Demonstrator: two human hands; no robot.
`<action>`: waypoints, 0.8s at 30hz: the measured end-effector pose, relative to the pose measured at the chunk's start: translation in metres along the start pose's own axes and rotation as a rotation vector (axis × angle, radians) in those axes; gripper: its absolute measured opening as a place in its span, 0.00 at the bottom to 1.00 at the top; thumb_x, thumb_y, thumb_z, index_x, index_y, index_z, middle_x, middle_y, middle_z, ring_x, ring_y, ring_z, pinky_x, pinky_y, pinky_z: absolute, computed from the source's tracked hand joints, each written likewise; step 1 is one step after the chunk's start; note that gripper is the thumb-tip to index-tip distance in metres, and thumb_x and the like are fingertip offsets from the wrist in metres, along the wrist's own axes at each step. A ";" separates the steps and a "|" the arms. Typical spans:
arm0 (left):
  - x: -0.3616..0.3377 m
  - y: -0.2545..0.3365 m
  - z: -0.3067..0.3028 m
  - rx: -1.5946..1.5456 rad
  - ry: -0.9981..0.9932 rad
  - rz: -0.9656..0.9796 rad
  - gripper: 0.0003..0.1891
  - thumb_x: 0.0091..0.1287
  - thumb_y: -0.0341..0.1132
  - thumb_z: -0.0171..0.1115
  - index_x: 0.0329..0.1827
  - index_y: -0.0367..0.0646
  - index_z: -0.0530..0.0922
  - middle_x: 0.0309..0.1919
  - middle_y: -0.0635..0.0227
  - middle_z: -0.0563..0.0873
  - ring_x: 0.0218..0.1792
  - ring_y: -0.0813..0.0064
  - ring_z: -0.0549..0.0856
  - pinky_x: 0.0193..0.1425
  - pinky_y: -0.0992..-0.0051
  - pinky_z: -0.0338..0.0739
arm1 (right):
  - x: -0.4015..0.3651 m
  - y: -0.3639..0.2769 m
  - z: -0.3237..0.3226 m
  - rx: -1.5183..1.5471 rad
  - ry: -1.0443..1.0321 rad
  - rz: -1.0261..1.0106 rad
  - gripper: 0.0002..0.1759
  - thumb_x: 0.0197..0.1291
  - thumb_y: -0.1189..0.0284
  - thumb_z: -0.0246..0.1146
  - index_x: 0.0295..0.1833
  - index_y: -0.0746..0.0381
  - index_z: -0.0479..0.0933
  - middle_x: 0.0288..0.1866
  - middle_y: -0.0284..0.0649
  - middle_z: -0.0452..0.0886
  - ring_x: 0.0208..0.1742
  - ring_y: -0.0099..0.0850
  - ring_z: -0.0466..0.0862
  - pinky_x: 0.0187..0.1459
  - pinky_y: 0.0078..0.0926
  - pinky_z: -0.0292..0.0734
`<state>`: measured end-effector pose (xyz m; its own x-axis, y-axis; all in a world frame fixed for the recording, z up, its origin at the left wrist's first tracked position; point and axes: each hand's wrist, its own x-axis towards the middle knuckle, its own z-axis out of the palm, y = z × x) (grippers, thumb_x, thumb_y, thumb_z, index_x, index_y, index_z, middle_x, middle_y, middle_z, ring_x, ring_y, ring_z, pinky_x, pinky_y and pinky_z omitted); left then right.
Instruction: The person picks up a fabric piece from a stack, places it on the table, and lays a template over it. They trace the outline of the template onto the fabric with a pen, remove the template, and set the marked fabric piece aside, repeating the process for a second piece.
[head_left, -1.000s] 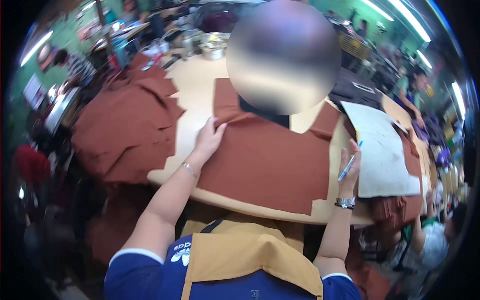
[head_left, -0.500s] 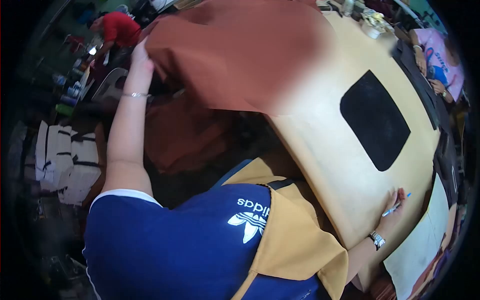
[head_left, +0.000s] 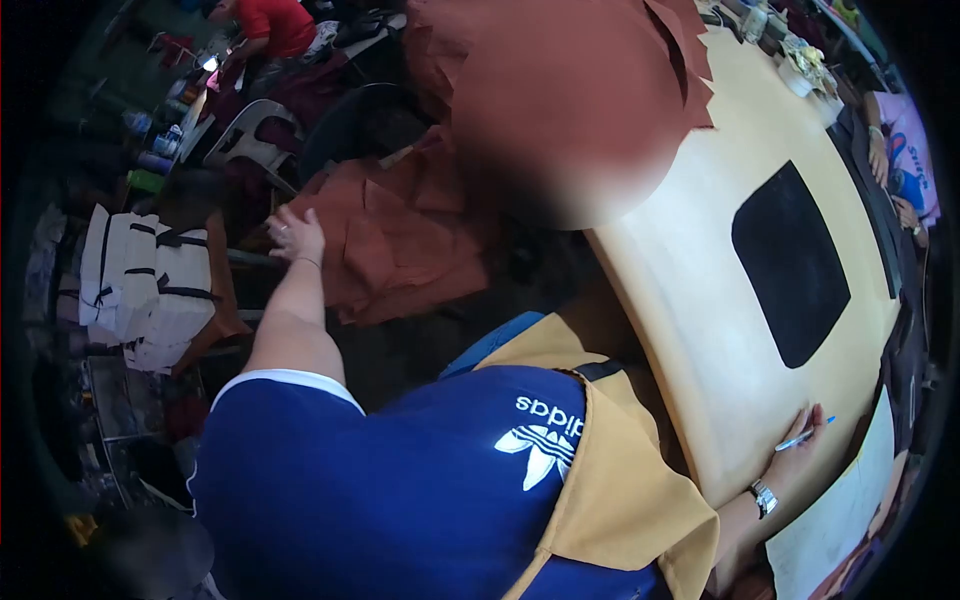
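Note:
My left hand (head_left: 298,236) reaches out with its fingers spread, holding nothing, at the edge of a pile of reddish-brown leather pieces (head_left: 400,240). Another large reddish-brown leather sheet (head_left: 560,90) lies over the far end of the tan-topped table (head_left: 680,300), part of it blurred. My right hand (head_left: 806,430) rests on the near right part of that table, its fingers closed round a light-blue pen (head_left: 803,437). Beyond this hand, a black panel with rounded corners (head_left: 792,265) lies flat on the tan surface.
A stack of white bundles with black straps (head_left: 150,285) stands at the left. A pale sheet (head_left: 840,510) lies along the table's right edge. White tubs (head_left: 800,75) stand at the far end. One person in red (head_left: 272,25) and another in pink (head_left: 905,150) are nearby.
My left hand has let go of the large leather sheet and moved down to the leather pile, fingers spread. The sheet now lies on the table's far end. My right hand keeps the pen.

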<state>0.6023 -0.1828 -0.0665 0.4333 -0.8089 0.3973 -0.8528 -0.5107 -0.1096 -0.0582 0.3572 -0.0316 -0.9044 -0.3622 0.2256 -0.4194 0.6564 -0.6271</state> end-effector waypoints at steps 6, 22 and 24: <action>-0.056 0.040 0.022 -0.435 -0.764 0.193 0.54 0.56 0.75 0.54 0.80 0.52 0.49 0.77 0.53 0.56 0.75 0.52 0.61 0.74 0.46 0.55 | 0.002 0.011 0.000 -0.016 0.006 -0.034 0.21 0.71 0.66 0.58 0.63 0.69 0.70 0.60 0.47 0.77 0.60 0.35 0.77 0.65 0.29 0.70; 0.004 0.126 -0.029 -1.385 -1.539 0.118 0.20 0.63 0.41 0.66 0.56 0.43 0.78 0.51 0.64 0.84 0.54 0.69 0.81 0.61 0.72 0.73 | -0.001 -0.006 -0.002 -0.076 -0.008 0.022 0.20 0.72 0.66 0.58 0.62 0.69 0.71 0.57 0.46 0.78 0.58 0.32 0.77 0.63 0.28 0.71; -0.008 0.169 -0.044 -1.726 -1.381 -0.010 0.27 0.67 0.51 0.62 0.61 0.39 0.75 0.56 0.64 0.82 0.58 0.67 0.80 0.62 0.73 0.71 | -0.002 -0.009 -0.004 -0.109 -0.013 0.025 0.20 0.72 0.66 0.58 0.61 0.69 0.71 0.56 0.46 0.79 0.57 0.32 0.78 0.62 0.28 0.71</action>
<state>0.4414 -0.2495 -0.0479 -0.3507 -0.8482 -0.3970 0.1354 -0.4654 0.8747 -0.0534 0.3550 -0.0232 -0.9138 -0.3527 0.2013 -0.4036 0.7330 -0.5476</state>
